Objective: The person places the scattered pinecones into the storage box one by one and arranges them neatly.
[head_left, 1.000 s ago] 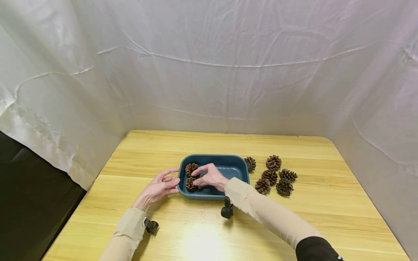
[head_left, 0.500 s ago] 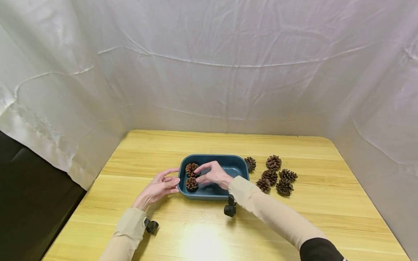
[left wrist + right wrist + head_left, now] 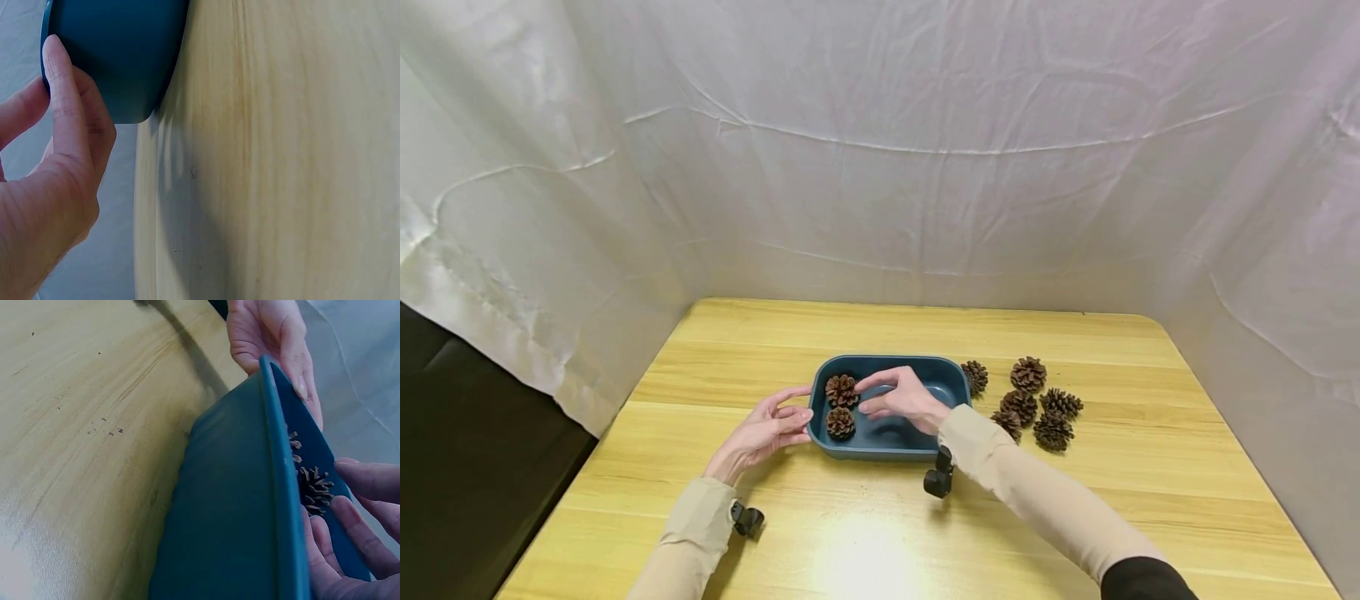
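Observation:
A dark blue rectangular box point(image 3: 887, 455) sits on the wooden table. My left hand point(image 3: 769, 429) holds its left end, the thumb point(image 3: 62, 94) lying up against the rim in the left wrist view. Inside, at that end, are two brown pine cones: the far one point(image 3: 842, 390) and the near one point(image 3: 840, 423). My right hand point(image 3: 904, 398) reaches into the box from the right, just beside the cones. Its fingers are loosely bent and spread, with nothing held between them. In the right wrist view its fingertips are close to a pine cone point(image 3: 315, 487).
Right of the box lie several more pine cones point(image 3: 1019, 407), one point(image 3: 975, 377) right by its far right corner. A pale curtain point(image 3: 925, 208) hangs behind the table point(image 3: 760, 333). Small dark crumbs point(image 3: 112, 431) dot the wood.
My right hand has let go of the near pine cone and drawn back to the right, uncovering both cones. The far cone has shifted slightly right. My left hand stays at the box.

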Tool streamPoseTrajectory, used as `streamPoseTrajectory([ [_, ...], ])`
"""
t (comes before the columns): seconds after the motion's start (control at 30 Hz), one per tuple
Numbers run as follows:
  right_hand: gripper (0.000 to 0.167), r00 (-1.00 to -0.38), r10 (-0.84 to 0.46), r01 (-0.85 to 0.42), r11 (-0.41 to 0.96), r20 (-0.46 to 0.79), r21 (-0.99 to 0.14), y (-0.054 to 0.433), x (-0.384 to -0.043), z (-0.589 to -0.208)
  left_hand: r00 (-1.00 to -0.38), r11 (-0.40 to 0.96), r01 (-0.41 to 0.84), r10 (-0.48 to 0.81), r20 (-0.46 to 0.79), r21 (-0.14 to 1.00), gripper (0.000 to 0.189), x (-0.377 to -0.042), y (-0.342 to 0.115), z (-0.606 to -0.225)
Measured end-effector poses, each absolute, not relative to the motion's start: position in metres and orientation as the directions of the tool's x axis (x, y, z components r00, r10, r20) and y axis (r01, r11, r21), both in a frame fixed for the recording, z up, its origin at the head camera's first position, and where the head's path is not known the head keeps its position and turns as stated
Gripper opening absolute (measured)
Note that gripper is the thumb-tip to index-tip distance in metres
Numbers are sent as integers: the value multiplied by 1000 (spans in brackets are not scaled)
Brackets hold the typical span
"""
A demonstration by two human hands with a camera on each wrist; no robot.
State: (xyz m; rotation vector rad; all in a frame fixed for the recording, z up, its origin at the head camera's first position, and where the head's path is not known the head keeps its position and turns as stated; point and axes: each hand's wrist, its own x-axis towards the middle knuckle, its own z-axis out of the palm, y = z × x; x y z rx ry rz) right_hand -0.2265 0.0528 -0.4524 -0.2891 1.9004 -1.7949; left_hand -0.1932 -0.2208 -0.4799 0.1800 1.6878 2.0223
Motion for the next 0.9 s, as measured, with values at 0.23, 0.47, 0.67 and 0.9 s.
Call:
streamPoseTrajectory([
  [0.23, 45, -852, -488, 189, 48, -188, -981, 66, -227, -450, -871, -113, -291, 442, -215, 950, 66, -193, -221, -480],
  [0.47, 48, -857, -479, 205, 15, -187, -979, 79, -224, -445, -871, -124, -295, 442, -213, 947, 65, -192, -221, -480],
  [0.67, 44, -865, -479, 190, -38, -149, -981, 95, -220, -442, -874, -122, -289, 438, -210, 950, 64, -193, -221, -480],
  [0.9, 47, -877, -469, 161, -80, -105, -984, 112, -217, -438, -875, -125, -282, 441, -202, 951, 64, -193, -220, -480],
])
